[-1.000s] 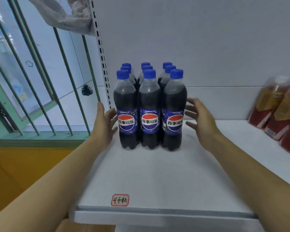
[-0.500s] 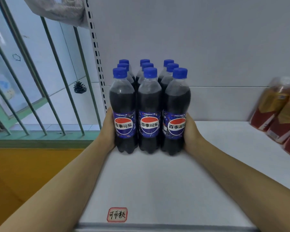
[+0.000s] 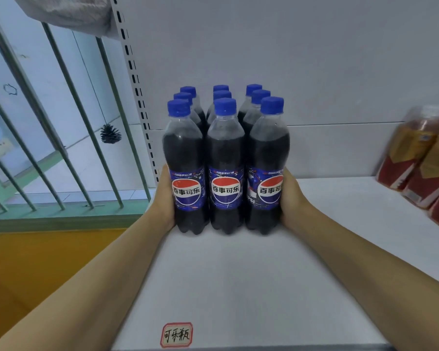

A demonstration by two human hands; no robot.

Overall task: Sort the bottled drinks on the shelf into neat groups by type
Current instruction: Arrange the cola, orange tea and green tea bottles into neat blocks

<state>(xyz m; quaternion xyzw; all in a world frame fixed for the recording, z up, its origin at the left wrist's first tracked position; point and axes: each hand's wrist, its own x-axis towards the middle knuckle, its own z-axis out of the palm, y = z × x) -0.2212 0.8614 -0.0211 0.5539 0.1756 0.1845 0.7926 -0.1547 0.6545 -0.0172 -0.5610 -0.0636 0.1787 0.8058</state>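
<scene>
The cola bottles [image 3: 225, 160] are clear, shiny plastic with smooth blue plastic caps [image 3: 225, 106] and glossy printed labels [image 3: 225, 190]. The shelf [image 3: 238, 279] is smooth and matt, painted a pale grey-white. A little paper tag [image 3: 176, 335] sticks to its front. The bottles on the right [image 3: 421, 160] look shiny too. The window bars [image 3: 86, 122] look like painted metal.

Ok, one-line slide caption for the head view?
Both hands, left hand and right hand, press the block of cola bottles together on the white shelf.
</scene>
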